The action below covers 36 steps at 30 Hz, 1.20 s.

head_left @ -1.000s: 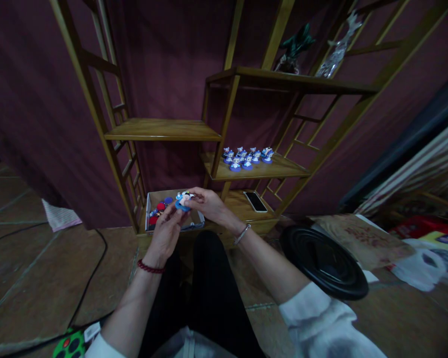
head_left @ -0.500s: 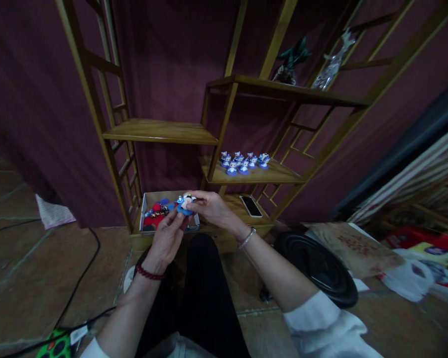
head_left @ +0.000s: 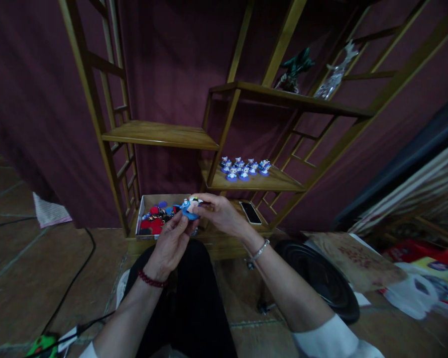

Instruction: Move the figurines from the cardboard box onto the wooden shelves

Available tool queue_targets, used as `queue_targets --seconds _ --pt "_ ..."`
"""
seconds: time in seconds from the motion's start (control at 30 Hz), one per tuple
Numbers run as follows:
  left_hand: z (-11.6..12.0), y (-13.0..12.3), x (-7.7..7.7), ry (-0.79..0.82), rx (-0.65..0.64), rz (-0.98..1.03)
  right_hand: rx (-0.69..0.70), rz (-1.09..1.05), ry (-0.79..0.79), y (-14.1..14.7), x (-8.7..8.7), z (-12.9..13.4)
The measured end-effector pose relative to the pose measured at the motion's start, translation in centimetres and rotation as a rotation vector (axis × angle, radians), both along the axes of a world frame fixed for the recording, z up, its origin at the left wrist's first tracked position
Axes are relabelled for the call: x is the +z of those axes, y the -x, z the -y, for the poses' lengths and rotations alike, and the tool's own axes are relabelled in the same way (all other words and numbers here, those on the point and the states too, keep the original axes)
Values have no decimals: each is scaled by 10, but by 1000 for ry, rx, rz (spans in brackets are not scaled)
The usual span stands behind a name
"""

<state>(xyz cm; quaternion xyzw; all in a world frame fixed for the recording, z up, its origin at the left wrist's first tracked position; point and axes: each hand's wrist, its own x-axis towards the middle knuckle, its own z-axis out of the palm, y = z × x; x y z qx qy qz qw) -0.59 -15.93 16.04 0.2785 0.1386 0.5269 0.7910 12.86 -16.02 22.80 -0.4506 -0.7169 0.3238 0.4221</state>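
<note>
Both hands meet on a small figurine (head_left: 190, 206) with a blue round base and a white and light-blue upper part. My left hand (head_left: 173, 241), with a dark red bead bracelet, pinches the base from below. My right hand (head_left: 222, 215), wearing a silver bracelet, grips the upper part from the right. Just left of the figurine and behind it, an open box (head_left: 139, 219) holds red, blue and purple pieces. Several small blue and white figurines (head_left: 244, 172) stand grouped on a wooden shelf (head_left: 280, 185) to the right.
A phone (head_left: 250, 212) lies on the lowest board. Higher shelves bear a dark green ornament (head_left: 296, 67) and a clear one (head_left: 334, 74). A black round object (head_left: 317, 278) and plastic bags (head_left: 414, 293) are at right; cables (head_left: 74, 278) cross the floor at left.
Both hands and the figurine have shifted slightly right in the view, and the figurine appears turned a little. The camera view has moved slightly too.
</note>
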Motion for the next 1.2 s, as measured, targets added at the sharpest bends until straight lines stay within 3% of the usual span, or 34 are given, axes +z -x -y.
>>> queue_targets --seconds 0.23,0.87,1.2 --pt "-2 -5 3 -31 9 21 -40 40 -16 -5 4 0" --pt "-5 -11 -7 3 115 -17 -33 33 6 -19 -22 -9" --pt "-7 -12 -7 -21 116 -17 -48 176 -94 -15 -6 -5"
